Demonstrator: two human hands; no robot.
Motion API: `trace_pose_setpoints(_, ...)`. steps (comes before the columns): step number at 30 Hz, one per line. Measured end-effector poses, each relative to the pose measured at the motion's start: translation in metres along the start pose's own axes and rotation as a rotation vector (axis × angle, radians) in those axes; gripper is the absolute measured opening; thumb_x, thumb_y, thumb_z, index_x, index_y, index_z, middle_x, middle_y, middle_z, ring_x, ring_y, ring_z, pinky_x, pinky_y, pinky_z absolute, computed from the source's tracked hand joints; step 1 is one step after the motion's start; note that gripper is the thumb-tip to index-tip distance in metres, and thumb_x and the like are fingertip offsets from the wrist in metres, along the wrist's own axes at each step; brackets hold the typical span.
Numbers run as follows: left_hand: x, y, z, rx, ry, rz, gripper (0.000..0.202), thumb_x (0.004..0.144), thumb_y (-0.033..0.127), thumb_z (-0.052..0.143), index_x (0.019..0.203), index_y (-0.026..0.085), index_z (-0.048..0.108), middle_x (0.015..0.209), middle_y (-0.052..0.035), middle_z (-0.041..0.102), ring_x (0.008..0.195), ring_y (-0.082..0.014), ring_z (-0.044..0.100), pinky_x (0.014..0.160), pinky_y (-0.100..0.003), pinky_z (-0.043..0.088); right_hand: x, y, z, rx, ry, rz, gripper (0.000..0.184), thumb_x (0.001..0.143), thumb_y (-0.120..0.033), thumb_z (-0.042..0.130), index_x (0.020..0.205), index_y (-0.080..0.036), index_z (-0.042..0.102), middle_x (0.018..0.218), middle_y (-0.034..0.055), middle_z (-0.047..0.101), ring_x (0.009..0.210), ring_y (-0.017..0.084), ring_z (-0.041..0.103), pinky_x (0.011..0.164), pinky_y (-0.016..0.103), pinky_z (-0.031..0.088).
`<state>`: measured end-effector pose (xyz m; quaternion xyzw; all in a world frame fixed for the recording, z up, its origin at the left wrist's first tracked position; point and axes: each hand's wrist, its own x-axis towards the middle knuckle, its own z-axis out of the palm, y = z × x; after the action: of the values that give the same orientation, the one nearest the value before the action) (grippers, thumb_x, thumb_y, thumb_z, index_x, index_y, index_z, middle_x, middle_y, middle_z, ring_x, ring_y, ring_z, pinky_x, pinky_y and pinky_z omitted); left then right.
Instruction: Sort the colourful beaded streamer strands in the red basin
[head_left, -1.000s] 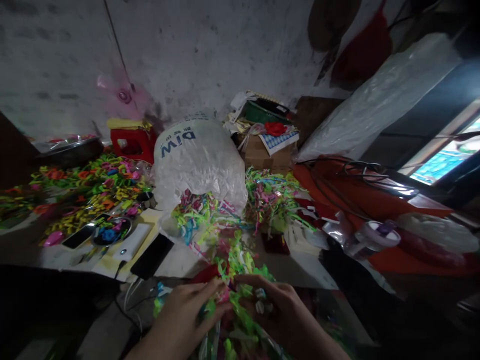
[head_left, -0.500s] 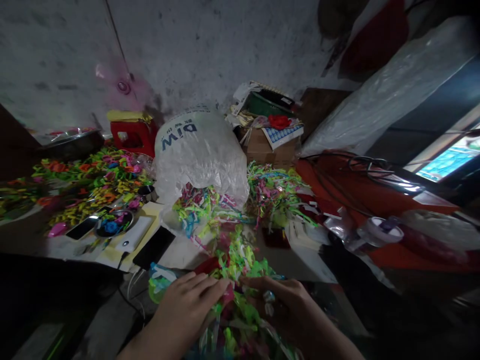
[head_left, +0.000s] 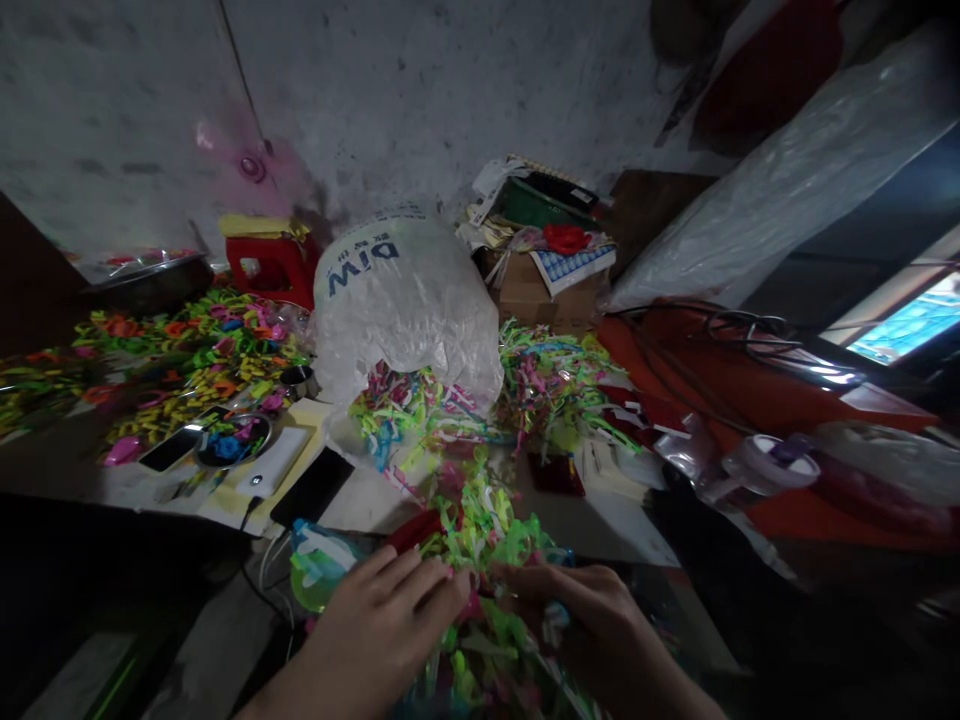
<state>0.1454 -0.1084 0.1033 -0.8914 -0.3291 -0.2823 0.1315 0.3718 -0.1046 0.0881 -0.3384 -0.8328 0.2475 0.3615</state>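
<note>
Your left hand (head_left: pixel 382 620) and right hand (head_left: pixel 592 630) meet over the tangle of bright plastic strips (head_left: pixel 487 560) at the near edge of the table (head_left: pixel 600 520), just in front of you. The left fingers (head_left: pixel 420 580) lie close together and flat on the strips, their tips reaching a small pink piece (head_left: pixel 471 603); the right fingers (head_left: pixel 525 580) curl toward the same spot. Whether either hand truly pinches the piece, the dim blur does not let you tell.

To handle this well, I judge that you should steady the tangle with the flat left hand and work 1 strip at a time with the right fingertips, pulling slowly so neighbours do not drag along and slide off the table edge.

Counted: 2 hands, both yours. 1 big white plastic bag (head_left: pixel 405 300) stands beyond the strips, touching them. 2 dark phones lie left of it, 1 nearer (head_left: pixel 311 488) and 1 farther (head_left: pixel 169 448), with 1 small bowl (head_left: pixel 231 440) between them and 1 white box (head_left: pixel 271 462) beside the bowl. 1 cardboard box (head_left: pixel 525 290) sits behind the bag. The strips are too many and too tangled to count.
</note>
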Motion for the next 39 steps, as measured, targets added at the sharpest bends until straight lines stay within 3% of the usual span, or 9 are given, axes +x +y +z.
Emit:
trace_pose_setpoints(3, -0.001, 0.0, 0.0, 0.001, -0.052, 0.015, 0.03, 0.096, 0.015, 0.024, 0.102, 0.02, 0.053, 0.085, 0.0023, 0.066, 0.076, -0.0132, 0.059, 0.07, -0.028, 0.038, -0.002, 0.0, -0.004, -0.006, -0.081, 0.044, 0.073, 0.05, 0.001, 0.028, 0.113, -0.021, 0.06, 0.074, -0.0011, 0.065, 0.058, 0.007, 0.057, 0.059, 0.014, 0.04)
trace_pose_setpoints(7, -0.008, -0.001, 0.003, -0.017, -0.109, 0.034, 0.03, 0.097, 0.023, 0.023, 0.107, 0.02, 0.051, 0.09, 0.0014, 0.065, 0.082, -0.0149, 0.059, 0.074, -0.03, 0.037, -0.002, -0.001, -0.008, 0.011, -0.177, 0.102, 0.069, 0.054, 0.002, 0.031, 0.113, -0.02, 0.06, 0.073, -0.001, 0.063, 0.058, 0.007, 0.055, 0.058, 0.015, 0.039)
trace_pose_setpoints(10, -0.013, -0.002, 0.006, -0.001, -0.154, 0.041, 0.027, 0.094, 0.019, 0.031, 0.113, 0.021, 0.05, 0.092, 0.0015, 0.065, 0.083, -0.0151, 0.059, 0.076, -0.029, 0.037, -0.001, -0.002, -0.009, 0.006, -0.231, 0.157, 0.067, 0.055, 0.003, 0.034, 0.112, -0.021, 0.061, 0.071, -0.0021, 0.061, 0.057, 0.007, 0.054, 0.056, 0.014, 0.037)
trace_pose_setpoints(18, -0.012, 0.001, 0.005, -0.028, -0.199, 0.031, 0.045, 0.089, 0.008, 0.024, 0.13, 0.018, 0.039, 0.095, 0.0004, 0.066, 0.084, -0.0152, 0.059, 0.078, -0.029, 0.037, -0.01, 0.002, -0.006, 0.033, -0.22, 0.191, 0.056, 0.067, 0.003, 0.045, 0.114, -0.022, 0.06, 0.075, -0.0023, 0.063, 0.058, 0.007, 0.053, 0.058, 0.015, 0.039)
trace_pose_setpoints(24, -0.01, 0.005, 0.003, -0.045, -0.272, 0.017, 0.056, 0.086, 0.004, 0.025, 0.139, 0.021, 0.028, 0.096, 0.0022, 0.065, 0.084, -0.014, 0.059, 0.077, -0.029, 0.037, -0.017, 0.004, -0.001, 0.009, -0.22, 0.091, 0.054, 0.071, -0.002, 0.041, 0.12, -0.019, 0.055, 0.075, 0.0021, 0.063, 0.059, 0.009, 0.052, 0.057, 0.018, 0.039)
trace_pose_setpoints(29, -0.003, 0.007, 0.0, -0.054, -0.317, 0.078, 0.051, 0.083, 0.002, 0.036, 0.132, 0.016, 0.034, 0.088, 0.0021, 0.064, 0.078, -0.0141, 0.06, 0.07, -0.029, 0.04, -0.019, -0.003, -0.003, -0.021, -0.199, 0.044, 0.062, 0.065, 0.002, 0.035, 0.12, -0.021, 0.053, 0.074, 0.0014, 0.063, 0.057, 0.01, 0.052, 0.054, 0.019, 0.038)
trace_pose_setpoints(33, -0.005, 0.008, 0.008, -0.076, -0.318, 0.118, 0.041, 0.08, 0.006, 0.05, 0.119, 0.015, 0.042, 0.083, 0.0008, 0.065, 0.067, -0.0152, 0.061, 0.061, -0.029, 0.042, -0.012, -0.013, -0.007, -0.002, -0.322, 0.114, 0.047, 0.067, 0.002, 0.038, 0.103, -0.021, 0.057, 0.074, -0.0002, 0.063, 0.058, 0.008, 0.051, 0.056, 0.019, 0.037)
trace_pose_setpoints(36, -0.013, 0.013, 0.019, -0.161, -0.432, 0.12, 0.038, 0.077, 0.015, 0.064, 0.11, 0.017, 0.046, 0.076, 0.0022, 0.065, 0.061, -0.0153, 0.061, 0.054, -0.026, 0.041, -0.013, -0.011, 0.001, 0.012, -0.424, 0.215, 0.027, 0.069, -0.003, 0.047, 0.085, -0.019, 0.062, 0.067, -0.0007, 0.062, 0.054, 0.008, 0.048, 0.052, 0.018, 0.034)
trace_pose_setpoints(39, -0.019, 0.017, 0.022, -0.291, -0.576, 0.047, 0.023, 0.078, 0.023, 0.066, 0.096, 0.02, 0.052, 0.072, 0.0031, 0.064, 0.061, -0.014, 0.062, 0.054, -0.021, 0.041, -0.025, 0.002, 0.004, -0.033, -0.569, 0.361, 0.026, 0.07, -0.009, 0.053, 0.09, -0.02, 0.067, 0.06, -0.0015, 0.059, 0.05, 0.007, 0.043, 0.046, 0.017, 0.03)
